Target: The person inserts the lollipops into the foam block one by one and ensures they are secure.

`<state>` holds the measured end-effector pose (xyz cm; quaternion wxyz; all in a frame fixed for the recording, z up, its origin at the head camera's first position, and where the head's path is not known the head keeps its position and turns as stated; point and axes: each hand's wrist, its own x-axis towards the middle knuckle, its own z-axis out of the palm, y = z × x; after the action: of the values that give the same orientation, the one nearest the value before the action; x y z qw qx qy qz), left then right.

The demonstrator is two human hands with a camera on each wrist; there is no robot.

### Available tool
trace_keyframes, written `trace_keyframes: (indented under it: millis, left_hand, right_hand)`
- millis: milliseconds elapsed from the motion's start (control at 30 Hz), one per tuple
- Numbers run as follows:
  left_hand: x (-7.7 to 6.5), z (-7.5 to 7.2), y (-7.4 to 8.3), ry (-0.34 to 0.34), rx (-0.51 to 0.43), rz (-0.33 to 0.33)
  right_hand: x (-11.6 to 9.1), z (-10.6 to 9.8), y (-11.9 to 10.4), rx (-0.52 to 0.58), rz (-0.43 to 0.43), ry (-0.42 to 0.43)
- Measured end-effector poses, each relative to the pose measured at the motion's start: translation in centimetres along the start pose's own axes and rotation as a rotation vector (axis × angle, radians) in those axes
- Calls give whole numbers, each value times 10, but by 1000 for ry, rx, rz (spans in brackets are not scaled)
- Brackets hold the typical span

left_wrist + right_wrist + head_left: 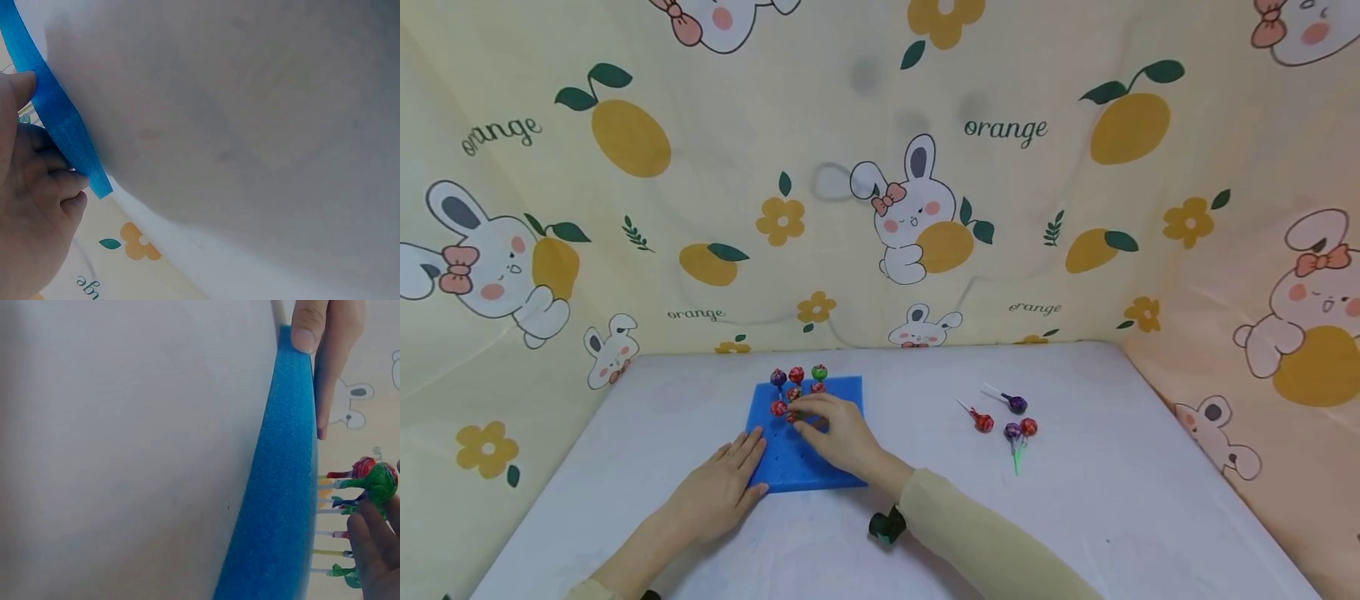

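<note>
A blue foam board (pixel 782 475) lies on the table with several lollipops standing upright in it by their sticks, among them a purple one (pixel 778 378) and a green one (pixel 819 372) at the back. My left hand (pixel 718 492) rests along the board's left side, fingers straight; its thumb (pixel 305 339) touches the edge in the right wrist view. Over the board, my right hand (pixel 842 433) pinches a red-and-green lollipop (pixel 792 417) at its head, between thumb and forefinger. Part of the board and some sticks are hidden behind this hand.
To the right of the board lie loose lollipops: a red one (pixel 983 422), a dark purple one (pixel 1017 404), and a purple one (pixel 1012 432) beside another red one (pixel 1028 427). A patterned cloth (pixel 1015 208) hangs round the white table (pixel 1075 533).
</note>
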<state>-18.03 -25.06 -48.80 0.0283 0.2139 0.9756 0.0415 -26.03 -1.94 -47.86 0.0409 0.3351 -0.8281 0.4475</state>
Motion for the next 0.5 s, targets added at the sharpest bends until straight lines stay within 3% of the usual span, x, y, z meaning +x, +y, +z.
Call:
trace_keyframes:
  millis: [333, 500]
  left_hand:
    - [1, 1, 0, 3, 14, 7]
    - [0, 0, 0, 6, 8, 1]
  right_hand:
    - [-8, -14, -7, 26, -1, -2]
    - [-16, -25, -9, 45, -40, 26]
